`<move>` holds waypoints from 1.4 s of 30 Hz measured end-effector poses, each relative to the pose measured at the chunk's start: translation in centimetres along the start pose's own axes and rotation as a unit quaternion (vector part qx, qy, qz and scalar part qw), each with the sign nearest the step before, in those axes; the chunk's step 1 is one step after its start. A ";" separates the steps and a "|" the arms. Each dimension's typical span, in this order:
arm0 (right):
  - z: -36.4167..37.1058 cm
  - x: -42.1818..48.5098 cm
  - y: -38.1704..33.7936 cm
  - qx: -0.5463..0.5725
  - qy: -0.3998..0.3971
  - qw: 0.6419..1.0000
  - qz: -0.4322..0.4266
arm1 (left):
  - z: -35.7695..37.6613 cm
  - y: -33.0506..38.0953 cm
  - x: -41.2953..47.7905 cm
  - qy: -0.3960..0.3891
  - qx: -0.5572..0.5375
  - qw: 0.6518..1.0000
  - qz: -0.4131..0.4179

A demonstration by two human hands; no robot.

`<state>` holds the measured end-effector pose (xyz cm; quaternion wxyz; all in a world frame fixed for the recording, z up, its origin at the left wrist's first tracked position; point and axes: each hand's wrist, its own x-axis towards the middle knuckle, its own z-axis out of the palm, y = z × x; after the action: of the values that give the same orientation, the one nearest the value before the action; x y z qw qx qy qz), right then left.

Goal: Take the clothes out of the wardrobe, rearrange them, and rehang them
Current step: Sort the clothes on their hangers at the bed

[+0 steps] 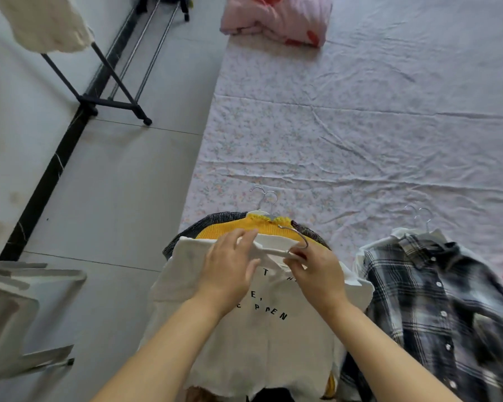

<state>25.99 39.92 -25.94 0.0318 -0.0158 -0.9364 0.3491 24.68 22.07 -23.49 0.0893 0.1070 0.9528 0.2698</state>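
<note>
A white T-shirt (pixel 262 338) with black letters lies on top of a pile at the bed's near edge. Under it show a yellow knit (pixel 235 229) and a grey garment (pixel 215 220), with two metal hanger hooks (pixel 263 197) poking out beyond them. My left hand (pixel 230 265) rests with straight fingers on the white shirt's collar. My right hand (pixel 317 271) pinches the white hanger at the collar, whose metal hook (pixel 298 236) curves over my fingers. A plaid button shirt (pixel 424 303) on hangers lies to the right.
The bed sheet (pixel 360 134) with a small floral print stretches ahead. A pink folded quilt (pixel 276 18) sits at its far end. A black clothes rack (pixel 111 94) stands on the grey floor at the left, with a cream garment (pixel 44 21) hanging on it.
</note>
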 end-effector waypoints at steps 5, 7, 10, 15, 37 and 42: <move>-5.0 -6.6 -5.7 0.027 0.077 0.997 0.006 | -2.1 2.7 -4.7 0.046 0.016 0.994 0.100; -6.6 -10.2 -7.3 0.029 0.111 0.993 0.023 | -2.9 3.7 -7.0 0.072 -0.006 0.986 0.149; -8.5 -15.6 -9.1 0.029 0.157 0.986 0.047 | -3.8 5.5 -11.3 0.119 -0.023 0.971 0.208; -11.1 -23.5 -11.1 0.017 0.217 0.973 0.075 | -4.3 8.9 -17.7 0.167 -0.034 0.945 0.280; -33.6 -46.6 7.5 -0.096 0.324 0.941 0.033 | 8.9 38.1 -33.4 0.145 -0.186 0.950 0.203; -36.8 -46.9 12.2 -0.062 0.313 0.947 0.036 | 12.4 42.0 -33.1 0.102 -0.231 0.957 0.141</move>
<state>75.42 70.77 -8.46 0.3098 -0.1598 -0.8979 0.2688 65.86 54.83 -7.80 -0.0251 0.1886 0.8437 0.5019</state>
